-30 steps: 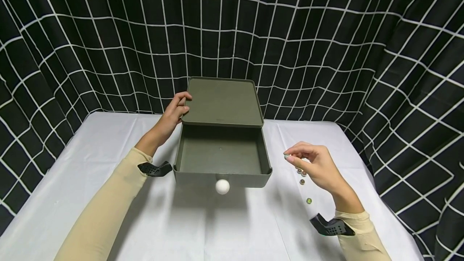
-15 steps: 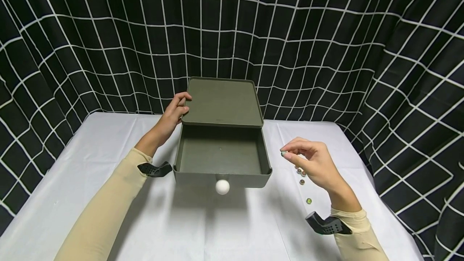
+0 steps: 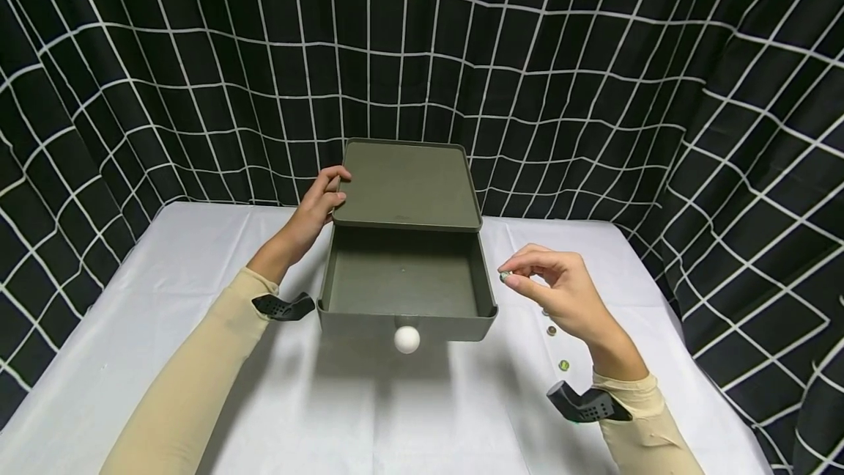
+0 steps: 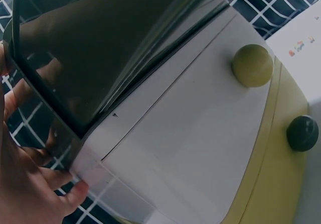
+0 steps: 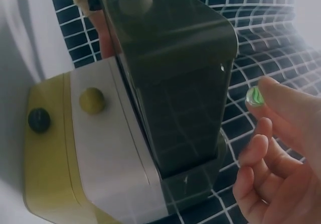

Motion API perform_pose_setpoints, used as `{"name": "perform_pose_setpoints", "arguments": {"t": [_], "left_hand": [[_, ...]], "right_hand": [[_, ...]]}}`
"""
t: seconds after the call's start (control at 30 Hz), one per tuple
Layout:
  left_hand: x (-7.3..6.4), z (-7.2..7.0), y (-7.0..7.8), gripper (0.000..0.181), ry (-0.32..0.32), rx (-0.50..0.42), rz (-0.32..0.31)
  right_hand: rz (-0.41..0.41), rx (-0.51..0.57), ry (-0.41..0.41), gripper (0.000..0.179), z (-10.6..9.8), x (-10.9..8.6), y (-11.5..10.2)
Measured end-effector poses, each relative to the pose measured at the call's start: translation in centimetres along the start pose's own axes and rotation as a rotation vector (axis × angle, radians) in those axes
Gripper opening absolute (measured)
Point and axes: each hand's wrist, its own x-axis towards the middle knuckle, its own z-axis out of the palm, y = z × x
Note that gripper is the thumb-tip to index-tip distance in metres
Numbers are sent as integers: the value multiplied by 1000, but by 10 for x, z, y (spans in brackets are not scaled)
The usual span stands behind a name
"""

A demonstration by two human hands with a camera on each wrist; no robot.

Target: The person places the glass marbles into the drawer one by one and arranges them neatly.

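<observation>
A small drawer cabinet stands mid-table, its olive top (image 3: 412, 185) rimmed. Its uppermost drawer (image 3: 409, 328), dark olive with a white knob (image 3: 406, 340), is pulled out and nothing shows inside. My left hand (image 3: 305, 222) holds the cabinet's left side, fingertips bent over the top rim. To the right of the open drawer, my right hand (image 3: 560, 290) pinches a green-and-clear glass marble (image 5: 255, 96) between thumb and index finger, above the table and apart from the drawer. Its other fingers are curled in.
Loose marbles (image 3: 551, 330) lie on the white cloth right of the cabinet, one of them green (image 3: 563, 365); some are hidden behind my right hand. Below the open drawer are a white drawer (image 4: 185, 128) and a yellow drawer (image 5: 47, 153), both closed. A black gridded curtain (image 3: 409, 42) surrounds the table.
My right hand has moved left with the marble, closer to the open drawer's right wall. The left hand and the cabinet have stayed in place.
</observation>
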Motion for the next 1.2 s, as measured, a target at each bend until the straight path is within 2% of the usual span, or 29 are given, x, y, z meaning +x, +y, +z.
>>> {"name": "perform_pose_setpoints", "arguments": {"t": [0.33,0.67,1.2], "left_hand": [[1,1,2,43,5,3,-6],[1,1,1,42,7,-5,-2],[0,1,1,43,10,-4,-1]], "right_hand": [[-12,-18,-30,13,8,9,-1],[-56,20,-33,12,17,12,0],[-23,21,-41,13,23,14,1]]}}
